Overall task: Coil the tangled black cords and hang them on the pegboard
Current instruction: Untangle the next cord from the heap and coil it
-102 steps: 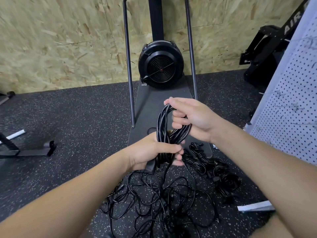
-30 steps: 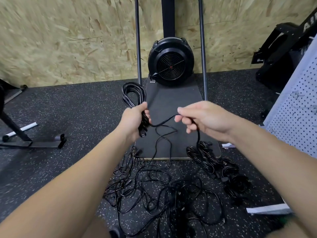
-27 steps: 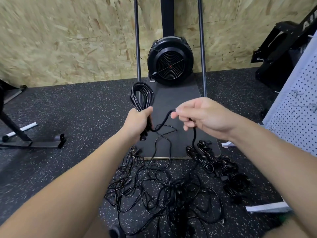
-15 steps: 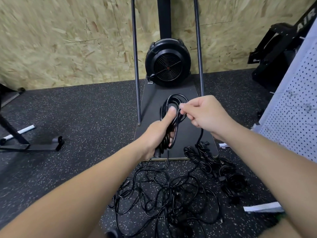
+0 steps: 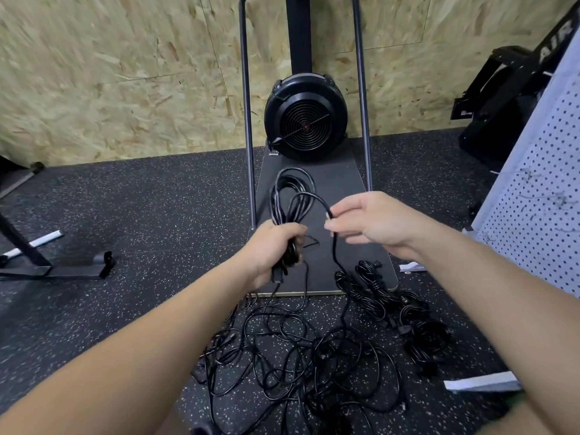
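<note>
Gripping a bundle of cord loops [image 5: 292,199] at frame centre, the left hand [image 5: 273,249] holds them upright while the right hand [image 5: 373,221] pinches the trailing strand beside it. Tangled black cords [image 5: 301,350] sprawl on the floor [image 5: 141,215] below; the pegboard [image 5: 533,215] stands at the right edge.

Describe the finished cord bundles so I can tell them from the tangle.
Start at the black fan machine and follow its dark base board to the near right corner. The finished bundles lie there in a row, tightly wound, unlike the loose tangled cords to their left.
</note>
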A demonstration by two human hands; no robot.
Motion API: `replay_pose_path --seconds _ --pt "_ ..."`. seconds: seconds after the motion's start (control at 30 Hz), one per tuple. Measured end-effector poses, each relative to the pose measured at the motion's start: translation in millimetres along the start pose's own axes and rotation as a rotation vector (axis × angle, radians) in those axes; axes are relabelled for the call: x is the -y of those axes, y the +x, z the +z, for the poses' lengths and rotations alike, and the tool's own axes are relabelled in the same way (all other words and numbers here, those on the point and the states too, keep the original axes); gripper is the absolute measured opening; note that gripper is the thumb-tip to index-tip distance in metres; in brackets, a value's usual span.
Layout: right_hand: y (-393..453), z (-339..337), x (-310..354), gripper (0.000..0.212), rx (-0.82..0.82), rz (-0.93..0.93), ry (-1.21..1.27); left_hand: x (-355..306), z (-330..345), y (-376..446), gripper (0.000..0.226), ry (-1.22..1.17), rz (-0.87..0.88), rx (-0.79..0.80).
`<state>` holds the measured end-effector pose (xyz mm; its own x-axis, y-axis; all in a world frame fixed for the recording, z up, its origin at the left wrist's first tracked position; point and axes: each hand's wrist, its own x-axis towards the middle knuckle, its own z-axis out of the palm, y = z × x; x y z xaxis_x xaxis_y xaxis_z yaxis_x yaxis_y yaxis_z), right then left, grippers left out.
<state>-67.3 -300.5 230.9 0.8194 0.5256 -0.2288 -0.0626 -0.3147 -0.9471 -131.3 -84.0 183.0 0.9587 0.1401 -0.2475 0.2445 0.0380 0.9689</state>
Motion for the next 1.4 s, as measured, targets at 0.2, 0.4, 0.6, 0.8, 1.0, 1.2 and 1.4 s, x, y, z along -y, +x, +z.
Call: replay_pose_path --seconds 0.2,0.4,0.6,0.8,1.0,1.2,1.4 --pt "-1 7 -2 0.011 -0.073 -0.119 -0.178 1 -9 4 0.027 0.063 0.008 -0.018" --pt "2 18 17 0.025 -0.304 -0.222 -0.089 7 11 -11 0.034 0.174 0.109 0.091" --pt "-1 12 20 0.028 -0.514 -0.322 -0.362 10 36 -29 0.044 0.101 0.052 0.280" --pt "-4 -2 20 0.019 -0.554 -0.459 -0.424 6 46 -37 0.024 0.052 0.093 0.375" --pt "-6 2 21 0.010 -0.512 -0.466 -0.315 13 40 -30 0.017 -0.032 0.127 0.226" --pt "2 -6 13 0.009 -0.431 -0.427 -0.157 7 34 -30 0.036 -0.010 0.104 0.229" --pt "4 -7 12 0.005 -0.319 -0.349 0.084 3 35 -33 0.023 -0.089 0.060 0.268"
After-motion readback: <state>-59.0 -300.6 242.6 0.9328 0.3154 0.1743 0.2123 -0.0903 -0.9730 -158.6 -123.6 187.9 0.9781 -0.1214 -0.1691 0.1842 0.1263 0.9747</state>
